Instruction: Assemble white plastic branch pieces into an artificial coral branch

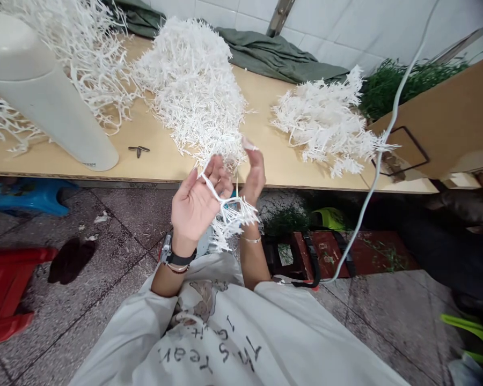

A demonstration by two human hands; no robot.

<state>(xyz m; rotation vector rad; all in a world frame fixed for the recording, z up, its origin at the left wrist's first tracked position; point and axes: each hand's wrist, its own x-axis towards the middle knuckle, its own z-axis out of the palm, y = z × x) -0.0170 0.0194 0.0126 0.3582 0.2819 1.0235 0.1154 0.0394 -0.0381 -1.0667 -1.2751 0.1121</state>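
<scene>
The left hand (195, 206) is raised palm-up in front of the chest, its fingers curled about the stem of a white sprig (231, 214); the grip is loosely closed on that stem, which runs across the palm. The sprig's bristly branches fan out to the right of the left hand and hang between the two wrists. The right hand (253, 174) stands just right of it, fingers upright and lightly bent, touching the sprig's upper strands; whether its grip pinches them I cannot tell. Just beyond both hands runs the edge of the bench (153, 161). On it, straight past the hands, lies a big white pile (193, 86) of such sprigs. Farther right sits a smaller pile (326, 120), with a cardboard box (454, 118) beyond it. Far left of the hands stands a white cylinder (44, 91).
</scene>
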